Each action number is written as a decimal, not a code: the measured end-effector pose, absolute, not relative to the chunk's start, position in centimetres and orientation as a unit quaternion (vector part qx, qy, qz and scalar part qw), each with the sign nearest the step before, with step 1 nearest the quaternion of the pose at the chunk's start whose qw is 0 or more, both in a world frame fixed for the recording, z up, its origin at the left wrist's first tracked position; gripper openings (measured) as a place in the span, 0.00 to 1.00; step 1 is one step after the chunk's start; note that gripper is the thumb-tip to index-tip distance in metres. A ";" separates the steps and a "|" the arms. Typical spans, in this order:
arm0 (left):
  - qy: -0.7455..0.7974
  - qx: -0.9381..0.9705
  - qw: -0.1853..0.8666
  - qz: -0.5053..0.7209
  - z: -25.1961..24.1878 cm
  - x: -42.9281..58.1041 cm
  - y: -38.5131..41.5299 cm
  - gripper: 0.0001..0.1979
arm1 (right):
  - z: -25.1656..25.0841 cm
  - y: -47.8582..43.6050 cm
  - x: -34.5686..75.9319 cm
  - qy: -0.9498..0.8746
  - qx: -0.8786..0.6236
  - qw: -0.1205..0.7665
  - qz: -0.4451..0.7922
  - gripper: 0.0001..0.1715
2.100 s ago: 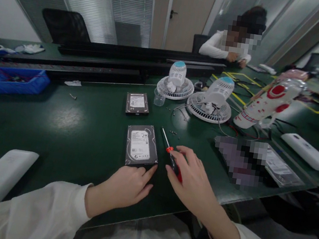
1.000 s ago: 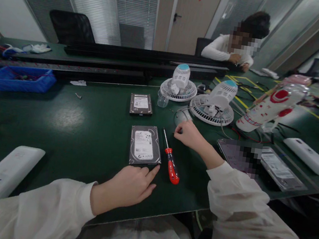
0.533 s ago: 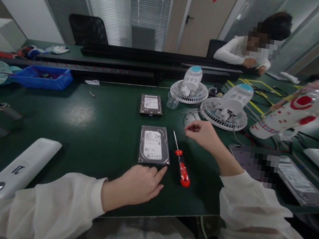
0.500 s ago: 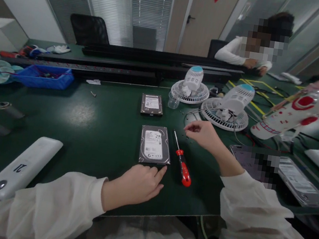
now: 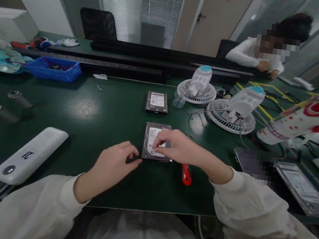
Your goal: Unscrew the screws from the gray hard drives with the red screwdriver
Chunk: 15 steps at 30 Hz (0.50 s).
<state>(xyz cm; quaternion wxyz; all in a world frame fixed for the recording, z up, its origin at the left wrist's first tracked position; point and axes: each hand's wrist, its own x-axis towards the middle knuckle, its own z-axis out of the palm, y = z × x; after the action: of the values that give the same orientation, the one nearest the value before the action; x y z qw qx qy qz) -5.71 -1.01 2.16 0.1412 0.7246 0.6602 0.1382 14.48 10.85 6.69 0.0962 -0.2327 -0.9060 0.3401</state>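
A grey hard drive [image 5: 154, 131] lies flat on the green table [image 5: 96, 118] in front of me. My right hand [image 5: 176, 146] hovers over its right side with thumb and forefinger pinched; what they hold is too small to see. My left hand [image 5: 113, 164] rests at the drive's near left corner, fingers curled against its edge. A red-handled screwdriver [image 5: 186, 174] lies just right of the drive, partly hidden under my right wrist. Several tiny screws [image 5: 188, 136] are scattered beyond it.
A second hard drive [image 5: 157, 101] lies farther back. Two small white fans [image 5: 233, 106] and a clear cup [image 5: 179, 98] stand at the back right. A white device marked 21 [image 5: 30, 154] lies near left. A blue bin [image 5: 54, 68] sits far left. Another person works across the table.
My right hand came back from the loose screws to the hard drive, pinched. My left hand shifted from the drive's near right corner to its near left corner. The view drifted left.
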 end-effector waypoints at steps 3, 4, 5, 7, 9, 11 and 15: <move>0.663 0.711 0.189 0.138 1.8 -5.9 -0.5 0.07 | 5.8 10.8 12.9 -0.924 -0.193 0.051 0.325 0.05; 0.660 0.711 0.201 0.137 1.7 -5.9 -0.5 0.07 | 5.4 11.0 12.6 -0.928 -0.184 0.038 0.321 0.05; 0.657 0.711 0.210 0.138 1.6 -5.9 -0.4 0.07 | 5.1 11.1 12.3 -0.931 -0.176 0.026 0.319 0.05; 0.652 0.711 0.220 0.143 1.5 -5.8 -0.4 0.06 | 4.6 11.3 11.9 -0.934 -0.164 0.008 0.316 0.06; 0.648 0.711 0.229 0.150 1.5 -5.8 -0.4 0.05 | 4.4 11.4 11.6 -0.937 -0.156 -0.001 0.313 0.06; 0.643 0.710 0.238 0.160 1.4 -6.0 -0.3 0.05 | 4.4 11.5 11.5 -0.938 -0.153 -0.006 0.309 0.06; 0.641 0.707 0.245 0.170 1.2 -6.2 -0.2 0.05 | 4.4 11.5 11.5 -0.940 -0.149 -0.012 0.305 0.06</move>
<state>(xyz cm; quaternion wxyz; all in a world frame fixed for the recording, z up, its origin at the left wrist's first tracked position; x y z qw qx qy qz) -6.24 -0.25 1.18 0.2448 0.7074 0.6407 0.1704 11.46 11.50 4.44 -0.0120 -0.1491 -0.9404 0.3055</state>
